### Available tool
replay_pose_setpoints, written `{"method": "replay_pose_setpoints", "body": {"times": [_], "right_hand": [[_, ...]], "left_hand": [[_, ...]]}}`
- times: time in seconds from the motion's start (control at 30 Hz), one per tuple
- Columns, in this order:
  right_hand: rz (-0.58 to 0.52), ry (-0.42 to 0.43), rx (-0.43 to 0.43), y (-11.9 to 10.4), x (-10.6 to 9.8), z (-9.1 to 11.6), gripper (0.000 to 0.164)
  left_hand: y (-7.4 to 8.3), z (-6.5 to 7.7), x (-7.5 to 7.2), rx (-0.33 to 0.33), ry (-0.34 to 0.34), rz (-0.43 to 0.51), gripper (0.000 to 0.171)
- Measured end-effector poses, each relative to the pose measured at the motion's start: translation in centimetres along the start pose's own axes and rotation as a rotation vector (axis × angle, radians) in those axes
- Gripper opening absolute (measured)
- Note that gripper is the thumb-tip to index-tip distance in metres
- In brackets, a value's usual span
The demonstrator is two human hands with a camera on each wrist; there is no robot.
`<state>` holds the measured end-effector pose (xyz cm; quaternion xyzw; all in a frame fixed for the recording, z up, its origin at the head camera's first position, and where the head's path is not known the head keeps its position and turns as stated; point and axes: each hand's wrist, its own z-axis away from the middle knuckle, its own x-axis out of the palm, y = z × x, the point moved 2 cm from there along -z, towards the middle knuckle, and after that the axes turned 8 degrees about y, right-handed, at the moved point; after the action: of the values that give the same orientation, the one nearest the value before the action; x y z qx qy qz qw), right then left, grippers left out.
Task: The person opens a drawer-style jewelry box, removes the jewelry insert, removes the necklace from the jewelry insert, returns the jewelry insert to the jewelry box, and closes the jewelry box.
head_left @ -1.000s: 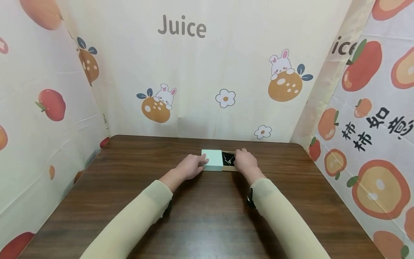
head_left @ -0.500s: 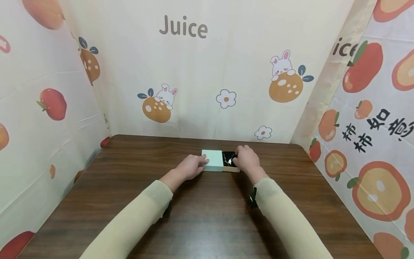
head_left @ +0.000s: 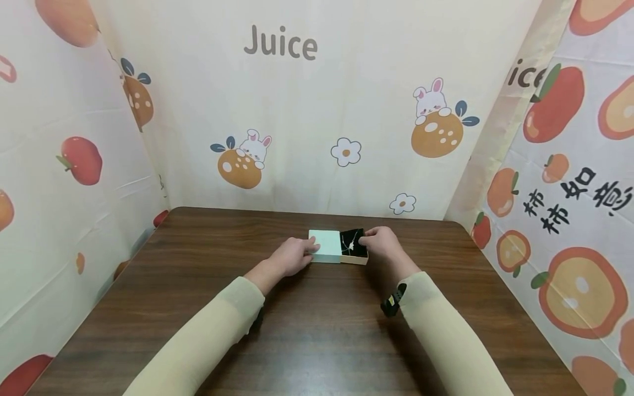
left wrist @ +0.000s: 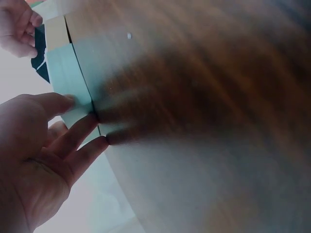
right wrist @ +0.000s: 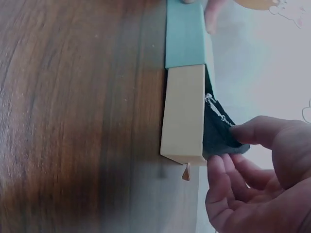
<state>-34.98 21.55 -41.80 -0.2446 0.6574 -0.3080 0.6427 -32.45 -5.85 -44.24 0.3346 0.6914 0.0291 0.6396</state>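
A mint-green jewelry box sleeve (head_left: 326, 242) sits near the table's far edge, its cream drawer (right wrist: 184, 116) pulled out to the right. My left hand (head_left: 289, 256) grips the sleeve's left end, fingers and thumb against its sides in the left wrist view. Inside the drawer is a black pad (right wrist: 216, 136) bearing a silver necklace (right wrist: 214, 105). My right hand (head_left: 386, 245) pinches the pad's right edge between thumb and fingers; that edge is tilted up out of the drawer. The part of the pad under the sleeve is hidden.
A small ribbon tab (right wrist: 186, 172) sticks out of the drawer's end. The brown wooden table (head_left: 317, 330) stretches toward me. Behind it hangs a printed curtain (head_left: 297, 110), with more printed cloth at both sides.
My right hand has shifted from the drawer's end to the black pad and lifted its right edge. More of the necklace shows. My left hand has stayed on the sleeve.
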Motion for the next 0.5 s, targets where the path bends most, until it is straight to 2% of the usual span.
{"method": "replay_pose_setpoints", "body": {"times": [0.1,0.2,0.5], "right_hand": [[-0.054,-0.060,0.034,0.3,-0.2,0.2,0.034],[-0.095,-0.065,0.046,0.5,-0.4,0.4,0.034],[-0.180,0.030,0.019,0.9,-1.2,0.6,0.033]], "left_hand": [[0.0,0.1,0.0,-0.004,0.000,-0.001,0.044],[0.0,0.1,0.0,-0.009,-0.003,0.009,0.044],[-0.1,-0.1,0.2,-0.001,-0.007,0.003,0.045]]}}
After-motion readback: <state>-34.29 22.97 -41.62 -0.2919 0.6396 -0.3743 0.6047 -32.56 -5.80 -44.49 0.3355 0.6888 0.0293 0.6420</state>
